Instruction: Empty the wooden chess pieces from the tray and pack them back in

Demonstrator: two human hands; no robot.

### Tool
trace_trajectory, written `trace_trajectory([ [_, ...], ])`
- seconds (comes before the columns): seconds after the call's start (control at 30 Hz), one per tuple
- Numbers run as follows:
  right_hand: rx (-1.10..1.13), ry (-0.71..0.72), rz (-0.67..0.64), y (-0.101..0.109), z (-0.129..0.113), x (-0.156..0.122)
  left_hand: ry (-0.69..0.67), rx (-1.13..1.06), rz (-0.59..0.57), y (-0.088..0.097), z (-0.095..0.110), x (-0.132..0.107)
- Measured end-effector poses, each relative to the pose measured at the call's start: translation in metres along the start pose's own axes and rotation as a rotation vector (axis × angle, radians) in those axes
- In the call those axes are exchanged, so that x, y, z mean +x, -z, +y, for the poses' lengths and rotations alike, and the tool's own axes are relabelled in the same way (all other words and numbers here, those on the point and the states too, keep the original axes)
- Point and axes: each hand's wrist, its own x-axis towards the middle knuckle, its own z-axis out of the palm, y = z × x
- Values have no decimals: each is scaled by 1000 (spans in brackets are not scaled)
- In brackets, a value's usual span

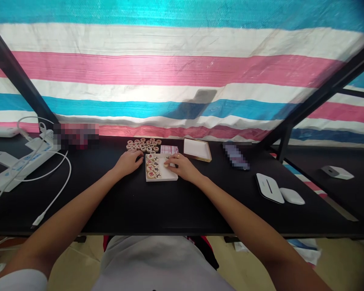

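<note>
A shallow white box point(166, 174) lies on the black table point(157, 206) and holds several round wooden game discs point(151, 166) with red and black characters. My right hand point(183, 166) rests on the box's right part, fingers curled and pinching what looks like one disc point(166, 163). At the box's left edge my left hand point(130, 161) lies with its fingers curled, touching the discs there. More loose discs point(143, 144) are piled on the table just behind the box.
A white lid with a wooden rim point(197, 149) and a folded checked sheet point(169, 149) lie behind the box. A power strip with white cables point(27, 157) is at the left. White devices point(269, 188) sit at the right; a striped tarp hangs behind.
</note>
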Motion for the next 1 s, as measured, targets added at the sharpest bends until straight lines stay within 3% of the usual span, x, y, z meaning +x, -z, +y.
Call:
trace_trajectory([
  [0.2,20,34,-71,0,0,0,-11,16,-16,0,-1,0],
  [0.43,-34,-45,42,3,-7,-4,-22,20,-18,-1,-2,0],
  [1.0,-41,-27,-34,3,-6,-6,-25,42,-42,0,-2,0],
])
